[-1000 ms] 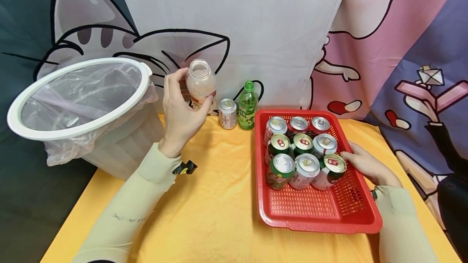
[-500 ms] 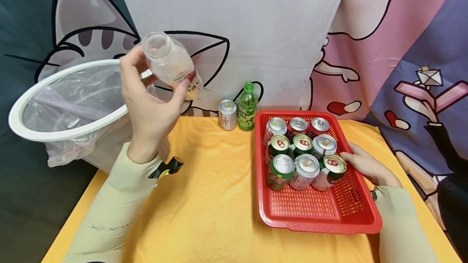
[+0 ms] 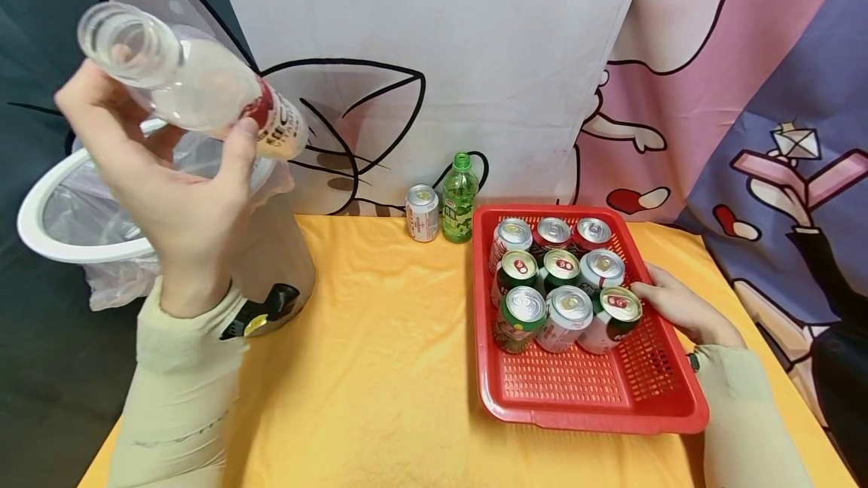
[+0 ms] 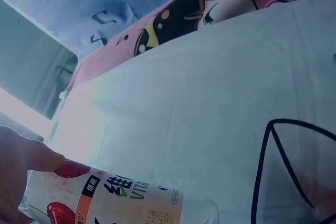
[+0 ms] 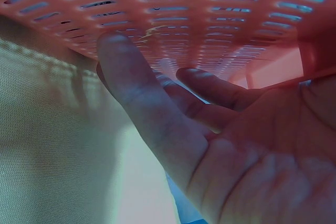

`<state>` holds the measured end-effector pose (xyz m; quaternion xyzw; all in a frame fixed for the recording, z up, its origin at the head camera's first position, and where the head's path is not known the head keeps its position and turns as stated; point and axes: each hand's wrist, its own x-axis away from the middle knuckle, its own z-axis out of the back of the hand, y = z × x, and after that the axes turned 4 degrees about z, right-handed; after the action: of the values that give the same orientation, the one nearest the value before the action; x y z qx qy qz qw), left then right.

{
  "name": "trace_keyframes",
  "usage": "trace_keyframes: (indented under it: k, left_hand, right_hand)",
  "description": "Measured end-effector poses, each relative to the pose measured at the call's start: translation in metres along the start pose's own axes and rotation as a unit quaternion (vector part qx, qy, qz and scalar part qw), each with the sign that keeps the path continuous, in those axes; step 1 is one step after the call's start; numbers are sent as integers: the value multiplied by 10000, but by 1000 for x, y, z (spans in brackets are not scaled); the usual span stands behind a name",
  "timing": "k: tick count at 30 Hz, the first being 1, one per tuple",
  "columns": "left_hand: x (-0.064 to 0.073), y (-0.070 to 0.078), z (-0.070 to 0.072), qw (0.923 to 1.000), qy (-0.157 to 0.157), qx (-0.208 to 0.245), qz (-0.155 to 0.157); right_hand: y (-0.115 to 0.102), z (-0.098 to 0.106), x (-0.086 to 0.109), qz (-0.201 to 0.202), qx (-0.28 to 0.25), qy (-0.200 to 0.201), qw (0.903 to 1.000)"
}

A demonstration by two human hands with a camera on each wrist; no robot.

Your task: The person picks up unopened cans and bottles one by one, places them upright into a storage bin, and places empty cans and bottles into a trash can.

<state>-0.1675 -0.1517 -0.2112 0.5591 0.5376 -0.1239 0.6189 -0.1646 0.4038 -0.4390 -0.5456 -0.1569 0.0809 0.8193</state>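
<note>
My left hand (image 3: pixel 176 202) grips a clear plastic bottle (image 3: pixel 210 85) with a red and white label, raised over the white-rimmed bin (image 3: pixel 88 251). The bottle is tilted, its uncapped mouth pointing up and left. In the left wrist view the bottle's label (image 4: pixel 126 192) shows cherries, with my fingers at its left end. At the right, my right hand (image 3: pixel 685 311) holds the right rim of a red plastic basket (image 3: pixel 529 414), thumb over the edge. From the right wrist camera, the fingers (image 5: pixel 152 108) lie under the basket's slotted wall. Several upright cans (image 3: pixel 568 307) fill the basket's far part.
A silver can (image 3: pixel 423 213) and a green bottle (image 3: pixel 459 198) stand side by side at the back of the yellow-covered table (image 3: pixel 380 367). A printed cloth (image 3: pixel 515 81) hangs behind them. The bin has a clear plastic liner (image 3: pixel 122 288) folded over its rim.
My left hand has moved left and up with the bottle, from near the silver can to over the bin, tilting it further. The right hand and basket have stayed put.
</note>
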Motion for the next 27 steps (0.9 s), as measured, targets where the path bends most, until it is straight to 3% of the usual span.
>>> trace_keyframes:
  k: [4, 8, 16, 20, 27]
  left_hand:
    - [-6, -5, 11, 9995, 134, -293, -4]
    - [-8, -13, 24, 9959, 115, -895, 19]
    - [-3, -23, 45, 9851, -185, -1708, 98]
    - [-2, -34, 55, 9737, -346, -2250, 106]
    - [-3, -48, 71, 9456, -550, -3204, 85]
  right_hand:
    - [0, 0, 0, 46, 29, 3, 10000]
    - [1, -1, 0, 68, 21, 3, 10000]
    - [0, -1, -1, 101, 2, -1, 9999]
    - [0, -1, 0, 88, -16, -8, 10000]
    - [-1, -1, 1, 82, 54, 14, 10000]
